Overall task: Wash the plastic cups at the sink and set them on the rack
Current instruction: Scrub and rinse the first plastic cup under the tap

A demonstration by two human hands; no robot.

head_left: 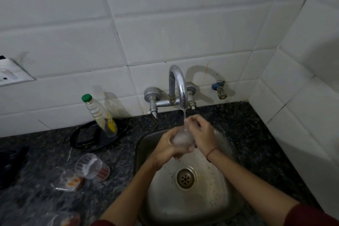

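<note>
A clear plastic cup (180, 137) is being held over the sink (216, 194), right under the faucet (177, 82) spout, w/ a thin stream of water being run onto it. The cup is being gripped from below & from the left by the left hand (165, 149), fingers curled round its body. The cup's upper end is being gripped by the right hand (200, 132), fingers bent over the rim area. Whether they are reaching inside cannot be told, as the cup is blurred & cloudy. Both hands are thus being held together, clamped on the same cup, above the drain (185, 178). A red thread (211, 153) is being worn on the right wrist.

On the dark speckled tabletop (247, 130), left of the sink, two more clear cups are being seen: a tipped cup (89, 166) lying on its side & a blurred cup (62, 180) just beside it, both w/ reddish residue. Further back, a green-capped bottle (100, 115) is being propped, tilted, on a black dish (86, 139) near the wall.
</note>
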